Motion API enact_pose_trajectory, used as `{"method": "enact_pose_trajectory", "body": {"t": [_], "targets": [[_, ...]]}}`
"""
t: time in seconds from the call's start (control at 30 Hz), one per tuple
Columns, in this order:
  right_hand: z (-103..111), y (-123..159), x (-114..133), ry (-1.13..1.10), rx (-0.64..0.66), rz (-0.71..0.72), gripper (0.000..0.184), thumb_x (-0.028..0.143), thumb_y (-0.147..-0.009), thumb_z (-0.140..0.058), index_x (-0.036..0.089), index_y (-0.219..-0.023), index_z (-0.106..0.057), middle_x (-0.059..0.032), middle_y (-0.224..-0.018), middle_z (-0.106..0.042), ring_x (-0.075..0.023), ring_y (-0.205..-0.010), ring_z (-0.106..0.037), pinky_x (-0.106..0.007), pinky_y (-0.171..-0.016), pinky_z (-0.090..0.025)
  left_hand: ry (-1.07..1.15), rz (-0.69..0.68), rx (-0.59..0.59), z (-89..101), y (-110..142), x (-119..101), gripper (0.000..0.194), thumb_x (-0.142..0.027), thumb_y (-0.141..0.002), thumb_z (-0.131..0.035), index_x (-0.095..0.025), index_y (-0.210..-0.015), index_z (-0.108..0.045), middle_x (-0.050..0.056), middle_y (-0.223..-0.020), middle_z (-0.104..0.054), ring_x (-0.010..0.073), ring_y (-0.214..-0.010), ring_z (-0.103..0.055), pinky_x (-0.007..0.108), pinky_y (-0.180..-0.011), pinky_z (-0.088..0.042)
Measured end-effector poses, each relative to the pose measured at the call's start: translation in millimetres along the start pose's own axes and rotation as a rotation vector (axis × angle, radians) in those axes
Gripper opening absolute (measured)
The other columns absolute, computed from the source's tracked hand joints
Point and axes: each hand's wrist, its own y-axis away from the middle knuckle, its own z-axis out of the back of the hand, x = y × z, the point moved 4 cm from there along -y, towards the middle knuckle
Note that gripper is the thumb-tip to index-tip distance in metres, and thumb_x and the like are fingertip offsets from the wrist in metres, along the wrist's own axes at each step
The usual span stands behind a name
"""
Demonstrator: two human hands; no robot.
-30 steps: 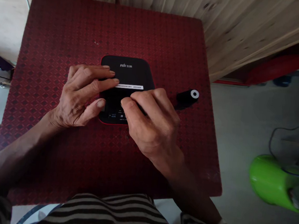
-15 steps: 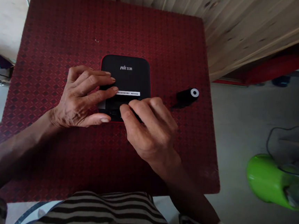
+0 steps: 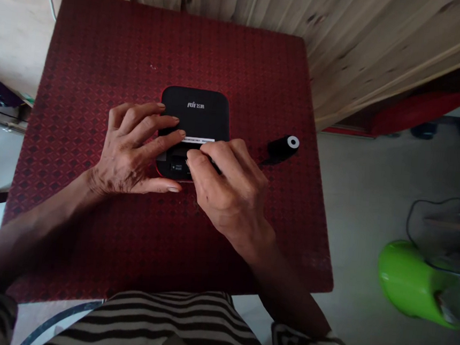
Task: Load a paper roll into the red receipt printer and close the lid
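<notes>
A black, rounded box with a red edge and a white FEIE logo, seemingly a small receipt printer (image 3: pixel 194 117), lies flat on the red patterned table (image 3: pixel 127 238). Across its middle runs a white label strip with print. My left hand (image 3: pixel 129 150) is spread open, its fingertips resting on the box's left side and its thumb below the lower edge. Over the lower right part of the box, my right hand (image 3: pixel 229 186) has its fingers bent and pressed together. Whatever lies between those fingertips is hidden.
A black roll (image 3: pixel 282 148) with a white, holed end lies on the table to the right. Wooden panelling (image 3: pixel 245 2) borders the far side. On the floor at right stands a green bin (image 3: pixel 406 279), with a dark cable above it.
The view has shifted slightly. My right hand has moved a little up along the box, and more of the small printed marking near its lower edge shows. My left hand stays spread.
</notes>
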Motion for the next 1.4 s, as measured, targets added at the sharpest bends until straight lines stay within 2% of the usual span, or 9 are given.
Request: {"method": "enact_pose_trajectory", "body": {"t": [0.23,0.3,0.4,0.5,0.6,0.7,1.0,1.23,1.4], "targets": [[17,17,-9,-0.080,-0.122,-0.095,0.024,0.015,-0.104,-0.070,0.017,-0.128,-0.071,-0.0100,-0.113,-0.079,-0.0209,-0.094,-0.071,-0.036,-0.087,-0.060,0.022,0.036,0.080,5.3,-11,-4,0.075,-0.080,-0.104,-0.051,-0.019,-0.147,-0.063,0.013,-0.140,-0.073,0.0370,-0.139,-0.063,0.058,-0.118,-0.040],[26,25,-16,-0.091,-0.163,-0.163,0.026,0.016,-0.102,-0.073,0.021,-0.127,-0.071,-0.0083,-0.111,-0.080,-0.0211,-0.094,-0.073,-0.036,-0.088,-0.061,0.067,0.052,0.045,12.7,-9,-4,0.070,-0.075,-0.107,-0.050,-0.018,-0.145,-0.065,0.013,-0.135,-0.074,0.0359,-0.133,-0.066,0.056,-0.114,-0.044],[29,45,-27,-0.109,-0.197,-0.266,0.019,0.016,-0.102,-0.074,0.025,-0.118,-0.073,-0.0053,-0.100,-0.080,-0.0200,-0.088,-0.075,-0.035,-0.083,-0.061,0.061,0.128,-0.072,23.3,4,-5,0.054,-0.063,-0.105,-0.060,-0.022,-0.139,-0.070,0.013,-0.121,-0.075,0.0331,-0.115,-0.070,0.052,-0.102,-0.052],[15,71,-31,-0.220,-0.175,-0.351,0.010,0.015,-0.103,-0.070,0.025,-0.103,-0.071,-0.0022,-0.089,-0.077,-0.0163,-0.078,-0.072,-0.030,-0.073,-0.058,-0.010,0.136,-0.104,22.6,20,-12,0.048,-0.057,-0.101,-0.069,-0.027,-0.139,-0.070,0.011,-0.113,-0.074,0.0314,-0.104,-0.069,0.051,-0.090,-0.056],[-10,96,-27,-0.363,-0.078,-0.464,0.026,0.014,-0.104,-0.068,0.024,-0.081,-0.060,0.0035,-0.071,-0.063,-0.0116,-0.062,-0.060,-0.026,-0.061,-0.050,-0.041,0.056,-0.088,15.2,27,-21,0.052,-0.055,-0.097,-0.077,-0.023,-0.137,-0.069,0.013,-0.114,-0.073,0.0318,-0.105,-0.070,0.051,-0.087,-0.058],[-28,111,-21,-0.433,0.003,-0.525,0.030,0.015,-0.104,-0.068,0.023,-0.077,-0.058,0.0044,-0.069,-0.058,-0.0107,-0.059,-0.055,-0.026,-0.060,-0.046,-0.053,0.065,-0.085,10.9,25,-22,0.050,-0.054,-0.096,-0.079,-0.025,-0.136,-0.069,0.012,-0.115,-0.072,0.0311,-0.105,-0.071,0.051,-0.086,-0.059],[-34,110,-21,-0.436,0.028,-0.488,0.028,0.016,-0.103,-0.067,0.023,-0.077,-0.060,0.0040,-0.068,-0.060,-0.0111,-0.059,-0.053,-0.027,-0.060,-0.042,-0.081,0.041,-0.090,13.8,23,-22,0.054,-0.051,-0.094,-0.083,-0.026,-0.140,-0.068,0.010,-0.114,-0.075,0.0314,-0.104,-0.075,0.051,-0.087,-0.060],[-32,110,-21,-0.432,0.034,-0.510,0.030,0.019,-0.103,-0.066,0.023,-0.074,-0.060,0.0043,-0.066,-0.058,-0.0112,-0.058,-0.055,-0.026,-0.059,-0.044,-0.108,0.062,-0.131,15.9,22,-21,0.048,-0.054,-0.091,-0.086,-0.026,-0.128,-0.071,0.012,-0.123,-0.071,0.0316,-0.112,-0.072,0.054,-0.091,-0.063],[-28,108,-26,-0.474,0.033,-0.572,0.032,0.020,-0.103,-0.067,0.023,-0.072,-0.060,0.0048,-0.065,-0.057,-0.0103,-0.054,-0.050,-0.027,-0.055,-0.039,-0.126,0.098,-0.085,18.7,17,-21,0.045,-0.060,-0.090,-0.084,-0.030,-0.121,-0.071,0.011,-0.130,-0.071,0.0345,-0.119,-0.070,0.060,-0.093,-0.062]]}}
